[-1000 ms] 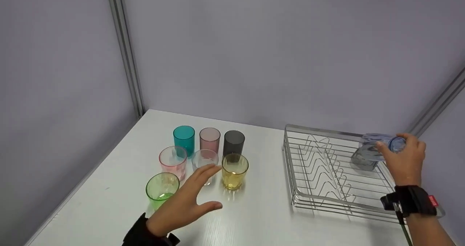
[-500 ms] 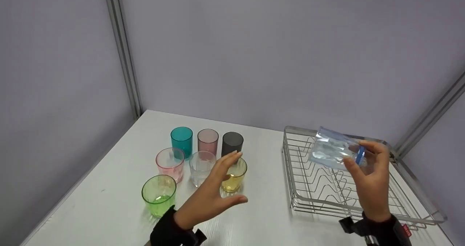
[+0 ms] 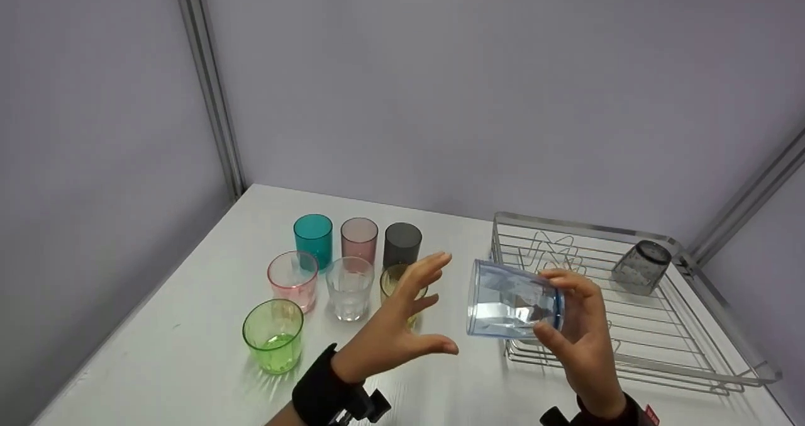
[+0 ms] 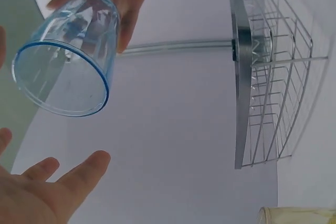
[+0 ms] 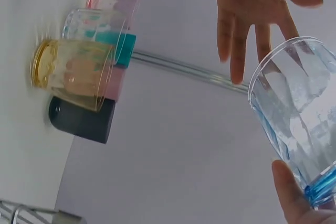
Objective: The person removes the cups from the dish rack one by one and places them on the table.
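Note:
My right hand point(image 3: 585, 344) grips a clear blue drinking glass point(image 3: 512, 301) near its base, holding it sideways above the table with the rim toward the left. In the left wrist view the mouth of the blue glass point(image 4: 63, 80) faces the camera. My left hand point(image 3: 396, 325) is held up just left of the glass, thumb and fingers spread, touching nothing. The right wrist view shows the left hand point(image 5: 257, 19) beyond the glass's rim. Behind the left hand, a yellow glass point(image 3: 391, 278) is partly hidden.
A metal wire dish rack point(image 3: 666, 350) stands on the right, with a grey glass point(image 3: 641, 267) lying tilted in it. On the left stand green point(image 3: 274, 338), pink point(image 3: 293, 281), clear point(image 3: 349, 287), teal point(image 3: 313, 243), mauve point(image 3: 359, 240) and dark grey point(image 3: 402, 243) glasses. Walls enclose the table.
My right hand has lifted the blue glass out of the rack and carried it left toward the middle. My left hand has moved right, still spread. The grey glass has stayed in the rack.

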The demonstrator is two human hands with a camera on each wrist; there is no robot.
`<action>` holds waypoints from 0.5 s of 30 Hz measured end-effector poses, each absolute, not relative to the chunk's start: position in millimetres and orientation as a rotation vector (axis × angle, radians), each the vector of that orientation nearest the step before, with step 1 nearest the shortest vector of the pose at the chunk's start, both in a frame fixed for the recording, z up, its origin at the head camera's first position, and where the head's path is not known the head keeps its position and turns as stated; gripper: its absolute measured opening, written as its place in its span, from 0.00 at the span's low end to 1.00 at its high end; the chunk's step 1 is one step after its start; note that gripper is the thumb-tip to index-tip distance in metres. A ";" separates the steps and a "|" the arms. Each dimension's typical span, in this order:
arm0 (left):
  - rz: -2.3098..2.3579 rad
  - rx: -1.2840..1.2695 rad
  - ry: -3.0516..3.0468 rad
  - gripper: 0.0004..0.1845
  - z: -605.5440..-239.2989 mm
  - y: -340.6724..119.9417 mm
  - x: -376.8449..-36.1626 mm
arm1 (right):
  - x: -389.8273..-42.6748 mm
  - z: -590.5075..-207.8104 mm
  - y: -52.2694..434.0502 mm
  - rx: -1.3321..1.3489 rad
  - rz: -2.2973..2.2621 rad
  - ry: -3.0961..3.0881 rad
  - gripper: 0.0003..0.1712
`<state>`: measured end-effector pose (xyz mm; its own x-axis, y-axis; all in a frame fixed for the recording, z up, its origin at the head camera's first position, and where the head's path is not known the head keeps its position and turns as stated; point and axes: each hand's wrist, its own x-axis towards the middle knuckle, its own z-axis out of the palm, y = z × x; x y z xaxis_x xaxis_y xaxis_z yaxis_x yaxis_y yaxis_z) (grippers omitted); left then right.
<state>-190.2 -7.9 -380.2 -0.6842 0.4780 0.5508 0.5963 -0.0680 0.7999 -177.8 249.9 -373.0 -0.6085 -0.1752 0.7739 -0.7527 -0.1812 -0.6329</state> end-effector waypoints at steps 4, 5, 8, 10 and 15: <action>-1.956 -1.261 -2.056 0.49 -382.7 -2.4 -189.8 | -174.5 -378.0 243.6 1.095 1.831 -1.675 0.32; -1.977 -1.266 -2.049 0.49 -383.3 -1.4 -189.6 | -174.0 -379.0 242.4 1.101 1.840 -1.675 0.32; -2.034 -1.279 -2.018 0.48 -384.9 0.0 -189.0 | -173.5 -381.6 238.9 1.118 1.855 -1.676 0.32; -2.060 -1.285 -2.008 0.48 -386.2 0.0 -188.9 | -173.7 -383.2 237.2 1.125 1.874 -1.673 0.32; -2.095 -1.299 -1.971 0.45 -389.1 0.3 -189.7 | -173.6 -386.7 235.4 1.123 1.897 -1.678 0.33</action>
<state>-189.7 0.3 -389.1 -0.6610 0.5237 0.5375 0.5045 -0.2202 0.8349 -173.6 235.4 -386.7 -0.6144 -0.2258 0.7560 -0.7228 -0.2231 -0.6540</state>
